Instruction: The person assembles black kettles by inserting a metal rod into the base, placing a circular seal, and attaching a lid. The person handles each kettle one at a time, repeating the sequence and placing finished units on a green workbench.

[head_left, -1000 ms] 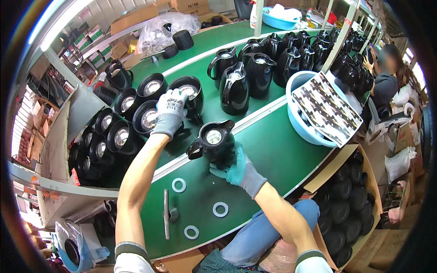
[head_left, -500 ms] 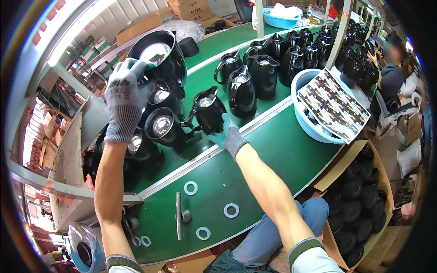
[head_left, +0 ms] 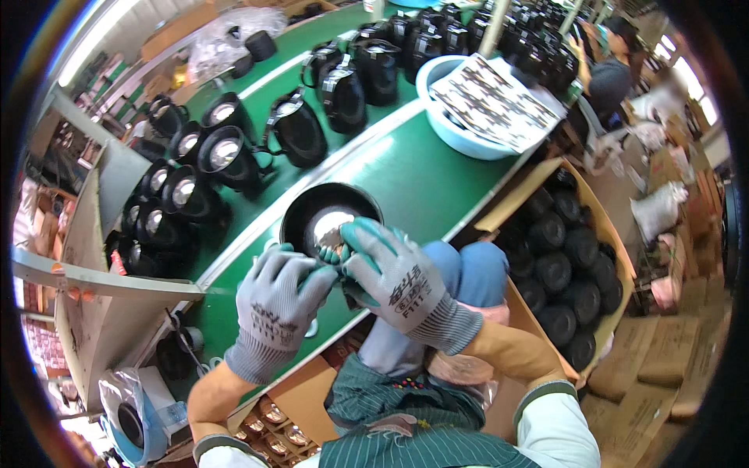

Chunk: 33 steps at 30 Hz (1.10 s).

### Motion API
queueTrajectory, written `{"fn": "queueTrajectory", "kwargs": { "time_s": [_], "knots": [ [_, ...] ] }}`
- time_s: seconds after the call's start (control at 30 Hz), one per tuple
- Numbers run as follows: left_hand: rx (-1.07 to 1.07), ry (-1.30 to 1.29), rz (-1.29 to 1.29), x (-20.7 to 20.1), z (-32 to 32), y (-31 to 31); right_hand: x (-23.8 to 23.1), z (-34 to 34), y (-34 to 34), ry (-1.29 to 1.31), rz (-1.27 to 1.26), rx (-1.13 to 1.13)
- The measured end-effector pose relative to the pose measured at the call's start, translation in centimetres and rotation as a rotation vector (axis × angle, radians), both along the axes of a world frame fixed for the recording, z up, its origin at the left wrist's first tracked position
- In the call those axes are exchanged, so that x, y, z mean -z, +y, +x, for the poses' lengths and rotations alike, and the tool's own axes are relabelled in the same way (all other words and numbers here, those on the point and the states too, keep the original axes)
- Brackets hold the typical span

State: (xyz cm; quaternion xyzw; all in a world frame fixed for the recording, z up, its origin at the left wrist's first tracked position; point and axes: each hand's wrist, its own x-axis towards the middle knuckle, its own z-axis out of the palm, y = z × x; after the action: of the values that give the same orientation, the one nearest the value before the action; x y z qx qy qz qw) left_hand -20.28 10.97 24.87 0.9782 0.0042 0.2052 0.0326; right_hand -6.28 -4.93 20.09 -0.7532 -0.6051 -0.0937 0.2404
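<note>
I view a glossy black round vessel (head_left: 312, 210), mouth up, beyond grey-gloved left hand (head_left: 279, 300) and right hand (head_left: 396, 277) gripping its near side.

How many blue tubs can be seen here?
3: tub under the patterned sheet, tub at lower left, tub cut off at the top edge. More may be hidden.

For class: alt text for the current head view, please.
A person's gloved left hand and right hand meet at an open black vessel. Black jugs stand beyond on a green table; at right is a carton of round black parts.
</note>
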Motion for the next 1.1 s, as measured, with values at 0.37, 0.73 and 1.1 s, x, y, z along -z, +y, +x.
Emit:
{"fn": "queueTrajectory", "kwargs": {
  "time_s": [0.37, 0.73, 1.1],
  "knots": [
    [-0.452, 0.215, -1.677, 19.5, -10.6, -2.1, 3.3, -3.9, -18.0, 0.756, 0.613, -0.138],
    [-0.538, 0.153, -2.046, 25.4, -10.7, -5.1, 10.4, 4.8, -21.9, 1.146, 0.724, 0.269],
    [-0.429, 0.22, -2.138, 25.6, -6.4, -5.8, 28.3, 22.1, -27.1, 1.07, 0.086, 1.593]
  ]
}}
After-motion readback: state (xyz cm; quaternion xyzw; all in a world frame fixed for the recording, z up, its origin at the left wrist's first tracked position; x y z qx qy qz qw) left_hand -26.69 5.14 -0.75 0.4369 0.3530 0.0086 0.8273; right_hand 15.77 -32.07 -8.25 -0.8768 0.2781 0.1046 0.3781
